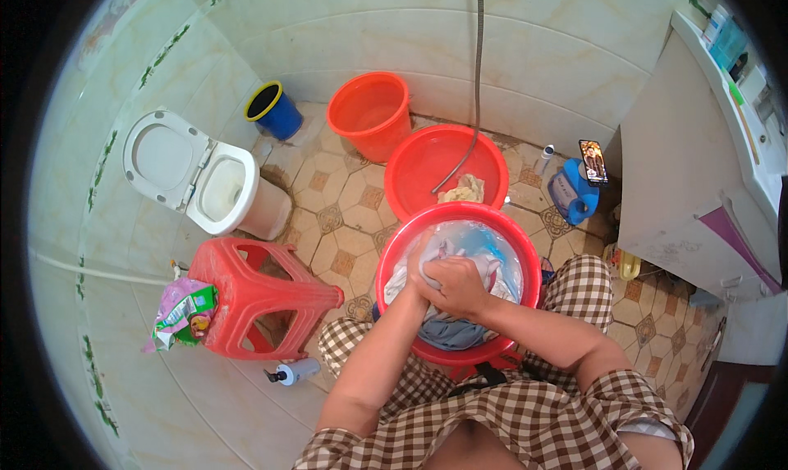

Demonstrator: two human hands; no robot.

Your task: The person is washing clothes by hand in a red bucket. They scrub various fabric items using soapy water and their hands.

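Note:
Between my knees stands a red plastic bucket (531, 267) holding soapy water and laundry. My left hand (420, 262) and my right hand (458, 285) press together over it, closed around a bunched white cloth (429, 272). The right hand hides part of the cloth and of the left palm. Beneath them lie more wet whitish garments (397, 279), and a grey-blue cloth (452, 334) rests at the near side. Something bright blue (494, 250) shows through the water at the far right.
Behind the bucket, a red basin (425, 156) holds a hose end (455, 173) and a yellowish cloth (468, 188). An orange bucket (369, 110) and toilet (228, 190) stand farther left. A red stool (228, 310) bears a packet (184, 313). Right are a blue jug (569, 190), phone (593, 162) and cabinet (671, 162).

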